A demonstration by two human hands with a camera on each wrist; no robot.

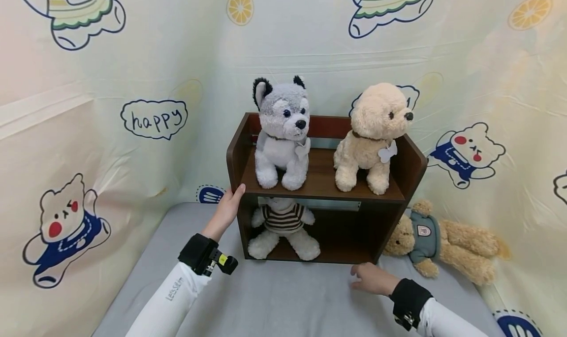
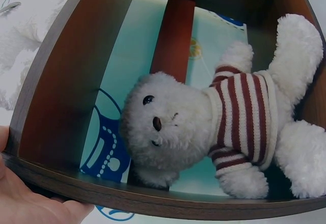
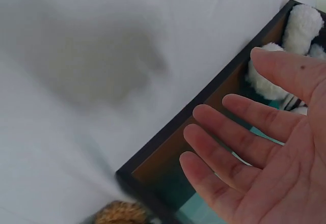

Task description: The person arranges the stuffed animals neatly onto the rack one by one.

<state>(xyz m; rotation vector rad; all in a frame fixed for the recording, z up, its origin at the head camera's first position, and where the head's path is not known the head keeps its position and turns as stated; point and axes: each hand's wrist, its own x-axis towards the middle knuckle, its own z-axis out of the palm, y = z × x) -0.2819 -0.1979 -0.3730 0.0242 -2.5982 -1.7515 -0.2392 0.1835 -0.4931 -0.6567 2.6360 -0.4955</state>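
Note:
A dark brown two-tier wooden shelf [image 1: 328,172] stands on the grey-covered surface. My left hand [image 1: 229,208] grips its left side panel, near the middle board; in the left wrist view the hand [image 2: 30,201] lies at the panel's edge. In the lower tier sits a white teddy bear [image 1: 283,224] in a striped sweater, its head partly hidden by the board above. A grey and white husky plush [image 1: 283,135] and a cream puppy plush [image 1: 372,140] sit on the upper tier. Just before the shelf's lower right corner, my right hand [image 1: 374,279] holds nothing, fingers apart in its wrist view.
A tan teddy bear [image 1: 443,241] in a blue-grey top lies on its side, right of the shelf. Behind and at both sides hangs a printed curtain [image 1: 155,66]. The grey cloth [image 1: 283,302] extends in front of the shelf.

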